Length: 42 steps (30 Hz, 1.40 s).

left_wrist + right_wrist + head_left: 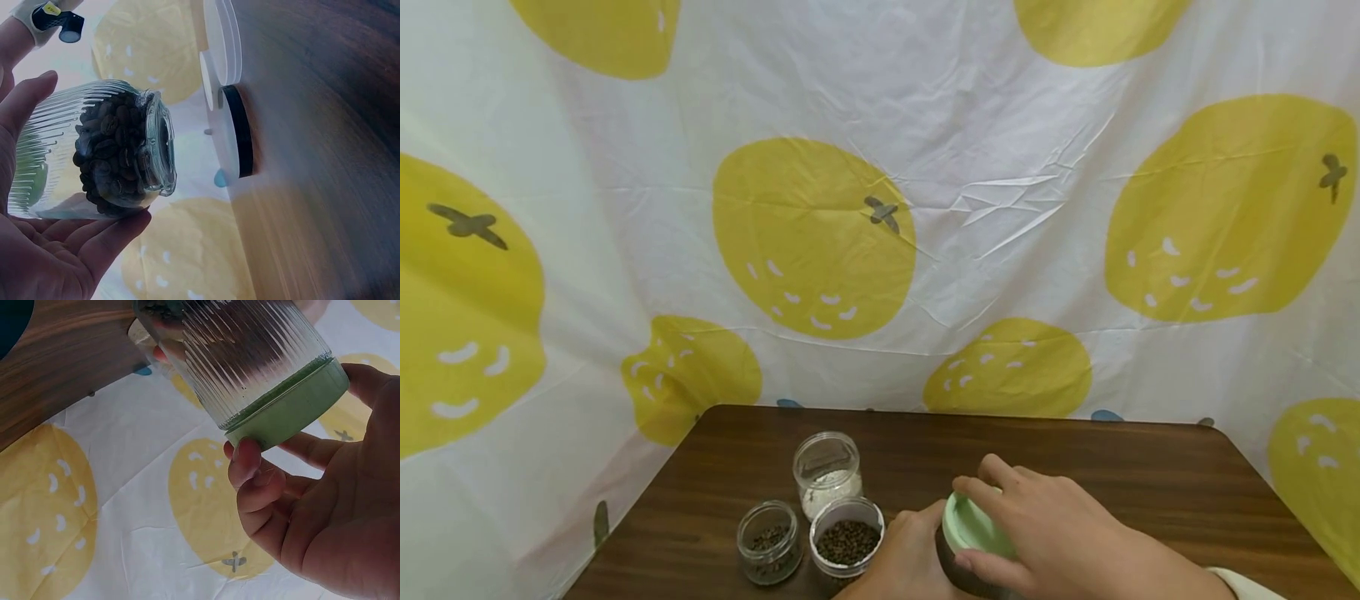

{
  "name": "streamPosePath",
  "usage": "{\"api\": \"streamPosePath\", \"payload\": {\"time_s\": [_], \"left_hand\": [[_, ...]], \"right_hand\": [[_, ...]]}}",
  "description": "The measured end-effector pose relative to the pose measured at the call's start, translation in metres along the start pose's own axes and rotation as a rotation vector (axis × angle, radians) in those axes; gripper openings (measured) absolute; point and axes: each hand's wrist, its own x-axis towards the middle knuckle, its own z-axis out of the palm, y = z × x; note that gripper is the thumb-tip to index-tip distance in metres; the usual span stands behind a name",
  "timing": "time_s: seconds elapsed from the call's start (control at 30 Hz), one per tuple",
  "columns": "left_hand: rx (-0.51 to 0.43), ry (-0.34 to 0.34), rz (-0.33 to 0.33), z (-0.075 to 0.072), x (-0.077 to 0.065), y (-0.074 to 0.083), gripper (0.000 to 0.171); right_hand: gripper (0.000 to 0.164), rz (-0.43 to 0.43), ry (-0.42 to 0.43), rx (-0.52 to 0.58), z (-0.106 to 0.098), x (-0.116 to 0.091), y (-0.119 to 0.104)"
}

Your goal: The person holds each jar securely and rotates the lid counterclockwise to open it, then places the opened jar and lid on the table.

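A ribbed glass jar (115, 147) with dark coffee beans in its lower part is held up over the table. My left hand (904, 552) grips it, thumb on one side and fingers on the other. On top sits a light green lid (290, 405), level on the rim. My right hand (1048, 521) holds this lid by its edge, fingers and thumb spread around it. Just left of my left hand stands an open jar of dark peppercorn-like grains (848, 542). Much of the bean jar is hidden behind my hands in the head view.
A small glass jar (769, 542) with dark bits and a clear jar (827, 475) with white grains stand at the left on the brown wooden table (1120, 467). White lids (224, 40) and a black-edged lid (240, 131) lie on it. A lemon-print cloth (985, 275) hangs behind.
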Motion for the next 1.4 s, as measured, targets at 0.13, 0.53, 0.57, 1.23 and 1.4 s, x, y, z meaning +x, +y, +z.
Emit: {"api": "streamPosePath", "payload": {"time_s": [0.13, 0.53, 0.57, 1.23, 1.4], "left_hand": [[0.032, 0.015, 0.011, 0.0003, -0.0011, -0.0008, 0.059], [-0.023, 0.003, -0.019, -0.0001, -0.0021, -0.0001, 0.064], [-0.026, 0.001, -0.027, -0.0003, -0.0021, -0.0001, 0.065], [-0.03, -0.018, -0.09, 0.0007, -0.0014, 0.0038, 0.062], [-0.045, -0.036, -0.094, -0.0002, -0.0025, 0.0022, 0.063]], "right_hand": [[0.053, -0.044, 0.017, 0.011, 0.0005, -0.0009, 0.0013], [0.048, -0.161, 0.076, -0.006, 0.0029, -0.0025, 0.0035], [0.048, -0.169, 0.077, -0.007, 0.003, -0.0025, 0.0036], [0.071, -0.241, -0.023, 0.07, 0.0054, 0.0009, 0.0028], [0.073, -0.238, -0.039, 0.109, 0.0042, 0.0004, 0.0026]]}}
